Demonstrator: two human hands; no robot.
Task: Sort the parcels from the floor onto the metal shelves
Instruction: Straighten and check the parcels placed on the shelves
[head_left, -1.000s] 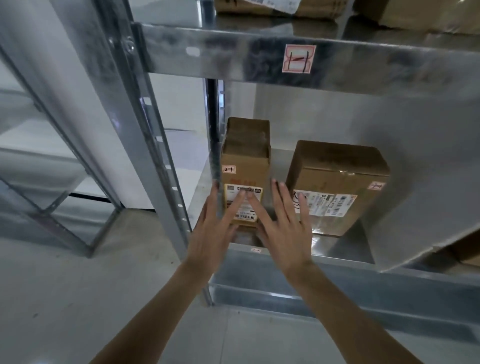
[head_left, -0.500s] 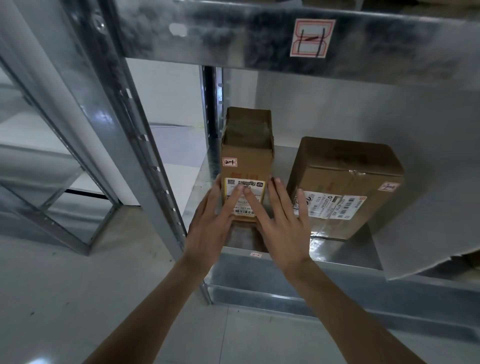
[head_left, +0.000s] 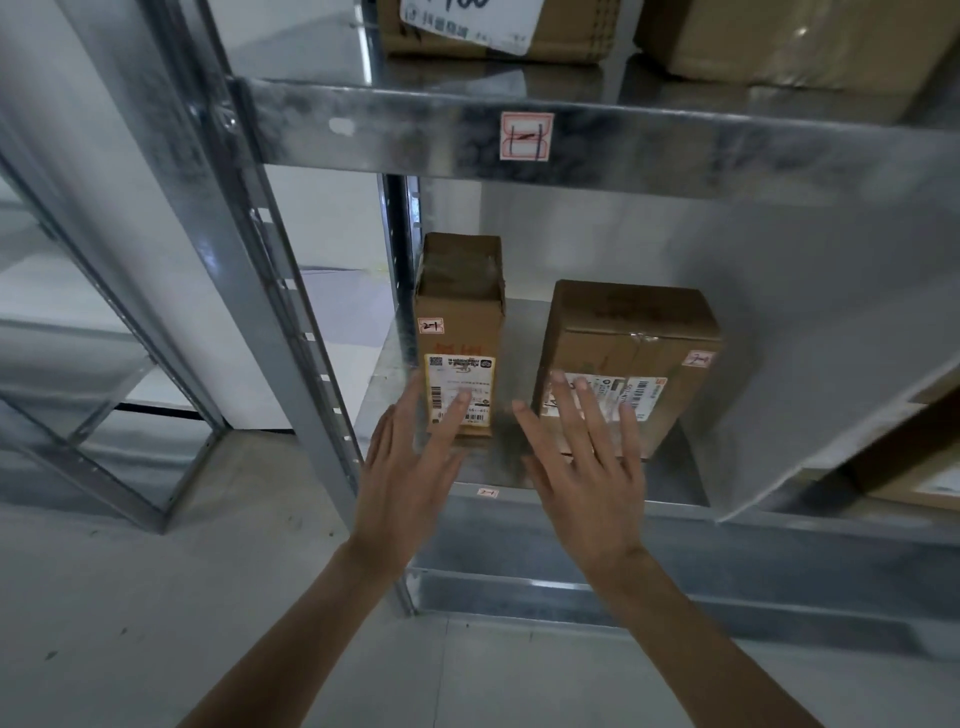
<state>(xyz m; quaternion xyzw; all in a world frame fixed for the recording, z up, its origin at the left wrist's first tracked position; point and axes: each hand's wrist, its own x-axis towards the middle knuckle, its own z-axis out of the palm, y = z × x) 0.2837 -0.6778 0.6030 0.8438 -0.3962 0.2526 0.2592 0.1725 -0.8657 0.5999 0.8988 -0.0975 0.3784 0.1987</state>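
**Two parcels on the lower shelf, both hands released**

Here the tall narrow brown cardboard parcel (head_left: 459, 332) stands upright on the lower galvanised metal shelf (head_left: 670, 480), just beyond the fingertips of the left hand (head_left: 410, 470). Its long axis is vertical, and its yellow-framed label faces the person. The left hand is flat, the fingers straight; the index finger lies over the lower part of the label, but I cannot tell if it really touches the box. Nothing is grasped.

To the right, the wider brown cardboard parcel (head_left: 631, 358) sits on the same shelf, directly ahead of the right hand (head_left: 584, 470). This hand is also released, the fingers spread in front of the white barcode label. A gap separates the two boxes, and it lies between the two hands.

I judge each hand nearer to its own box, so any small push goes straight forward, away from the person.

Above the hands, the upper metal shelf (head_left: 571, 135) carries more cardboard boxes.
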